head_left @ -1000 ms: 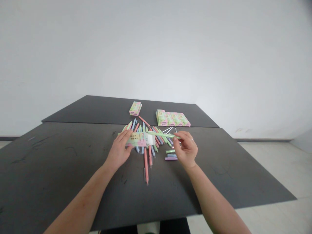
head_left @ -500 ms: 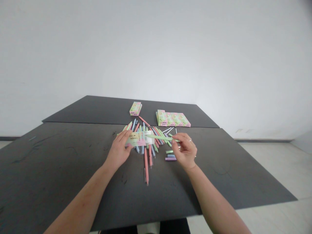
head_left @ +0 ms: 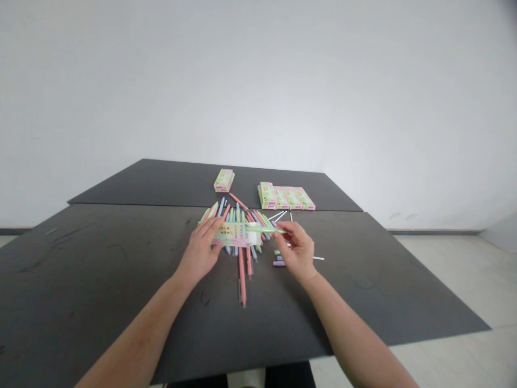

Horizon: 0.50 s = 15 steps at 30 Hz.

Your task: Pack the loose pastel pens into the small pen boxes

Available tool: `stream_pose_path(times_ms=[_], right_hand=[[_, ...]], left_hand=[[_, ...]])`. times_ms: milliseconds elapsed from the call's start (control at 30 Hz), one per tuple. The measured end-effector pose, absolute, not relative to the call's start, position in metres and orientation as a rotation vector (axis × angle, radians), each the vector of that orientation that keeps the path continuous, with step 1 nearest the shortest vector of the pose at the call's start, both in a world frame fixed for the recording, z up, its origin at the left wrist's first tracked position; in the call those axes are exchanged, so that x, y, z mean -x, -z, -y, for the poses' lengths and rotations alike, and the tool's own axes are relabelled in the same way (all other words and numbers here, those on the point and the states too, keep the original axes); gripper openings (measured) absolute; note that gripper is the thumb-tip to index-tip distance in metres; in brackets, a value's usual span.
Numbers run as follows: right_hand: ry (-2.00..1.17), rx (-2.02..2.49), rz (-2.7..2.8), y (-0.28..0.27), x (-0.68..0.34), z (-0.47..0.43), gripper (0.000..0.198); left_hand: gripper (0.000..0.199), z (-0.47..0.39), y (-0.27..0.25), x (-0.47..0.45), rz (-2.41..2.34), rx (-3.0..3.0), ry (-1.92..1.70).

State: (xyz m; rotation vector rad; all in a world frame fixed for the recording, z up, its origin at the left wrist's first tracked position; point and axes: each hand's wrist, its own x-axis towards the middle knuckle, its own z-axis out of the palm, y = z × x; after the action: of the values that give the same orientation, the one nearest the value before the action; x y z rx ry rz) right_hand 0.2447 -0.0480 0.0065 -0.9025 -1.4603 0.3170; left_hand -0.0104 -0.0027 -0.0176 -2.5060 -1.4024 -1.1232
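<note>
My left hand is closed on the left end of a small green, pink and yellow printed box, whose white flap end points right. Between the fingertips of my right hand is a light green pen, lying level with its left tip at the open end of the box. How deep the tip sits inside cannot be made out. Under the box a loose pile of pink, blue and green pens spreads over the dark table. Blue and purple pens lie partly hidden beneath my right hand.
Several matching boxes stand in a row at the back right, and a small stack of boxes at the back left. Thin white sticks lie beyond my right hand. A seam crosses the black table.
My right hand has moved left with the green pen, bringing its tip to the box's opening. The box has shifted slightly right and tilted in my left hand.
</note>
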Motion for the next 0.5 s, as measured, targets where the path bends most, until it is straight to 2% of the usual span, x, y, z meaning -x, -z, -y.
stream_pose_path(times_ms=[167,500], right_hand=[[-0.490,0.917,1.365,0.0027,-0.2361,0.0428,0.020],[-0.368,1.018,1.478,0.0046,-0.2372,0.0394,0.016]], left_hand=[[0.055,0.0033,0.0183,0.0080,1.399,2.552,1.073],[0.058,0.0042,0.0179,0.0078,1.398,2.552,1.101]])
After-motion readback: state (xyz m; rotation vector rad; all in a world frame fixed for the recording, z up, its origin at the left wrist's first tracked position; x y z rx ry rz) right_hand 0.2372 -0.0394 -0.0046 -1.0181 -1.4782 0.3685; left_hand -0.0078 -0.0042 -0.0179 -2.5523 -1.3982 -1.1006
